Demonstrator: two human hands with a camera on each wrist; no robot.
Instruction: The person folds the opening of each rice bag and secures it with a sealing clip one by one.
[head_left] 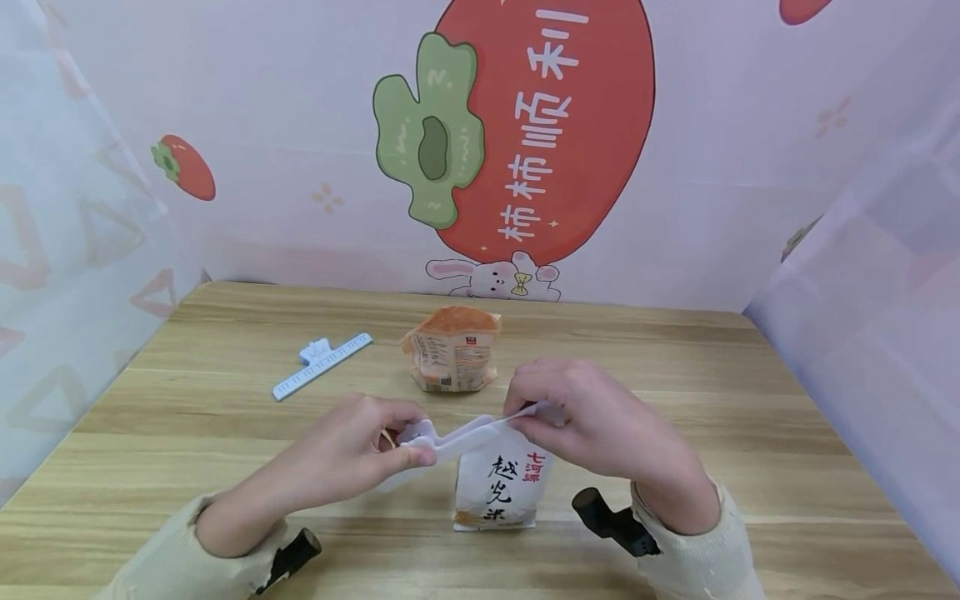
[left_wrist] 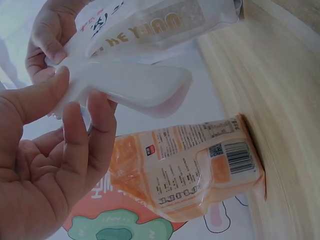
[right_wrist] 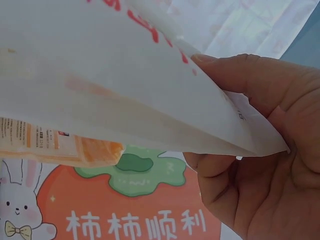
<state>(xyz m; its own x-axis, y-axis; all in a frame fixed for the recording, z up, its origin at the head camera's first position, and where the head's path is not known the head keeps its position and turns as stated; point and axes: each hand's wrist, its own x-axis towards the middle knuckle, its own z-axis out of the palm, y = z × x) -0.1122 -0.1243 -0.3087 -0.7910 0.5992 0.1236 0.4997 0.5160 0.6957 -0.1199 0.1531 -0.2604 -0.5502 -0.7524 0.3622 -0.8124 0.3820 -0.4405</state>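
A small white rice bag (head_left: 502, 483) with black and red writing stands upright on the table, in front of the person. At its top right corner, the right hand (head_left: 592, 421) pinches the paper between thumb and fingers, as the right wrist view also shows. The left hand (head_left: 367, 442) holds a pale white plastic bag clip (left_wrist: 140, 85) between thumb and fingers, to the left of the bag's top. In the head view the clip's long arm overlaps the bag's upper edge. The left wrist view shows the clip's broad end pointing away from the fingers.
Behind the hands stands an orange-and-clear printed food packet (head_left: 453, 350). A light blue ruler-shaped clip (head_left: 322, 367) lies on the wooden table (head_left: 225, 433) at the left. A printed cloth backdrop (head_left: 277, 225) rises behind the table, with cloth sides left and right.
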